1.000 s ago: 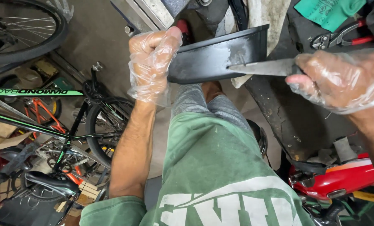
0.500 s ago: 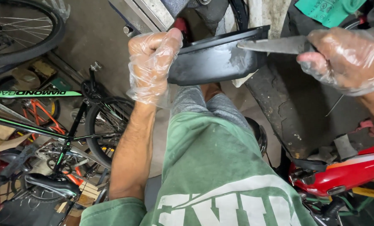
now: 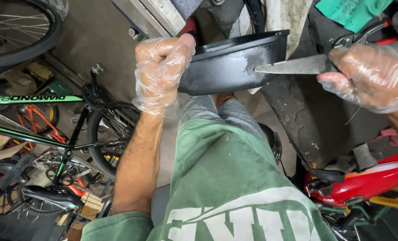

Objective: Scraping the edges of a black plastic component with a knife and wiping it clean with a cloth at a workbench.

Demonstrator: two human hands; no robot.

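Hands at black curved panel, knife applied.

Left hand (image 3: 159, 73), in a clear plastic glove, is fisted tight on the left end of the black curved panel (image 3: 225, 67). Right hand (image 3: 370, 76), also gloved, is clamped on a knife (image 3: 292, 67); blade tip touches the panel's scuffed right end.

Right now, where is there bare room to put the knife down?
The best bare patch is the grey concrete floor, between the spoked bicycle wheel and the gloved left hand. Left of the legs is crowded with bicycles. The dark bench under the right hand carries red-handled pliers and scraps.
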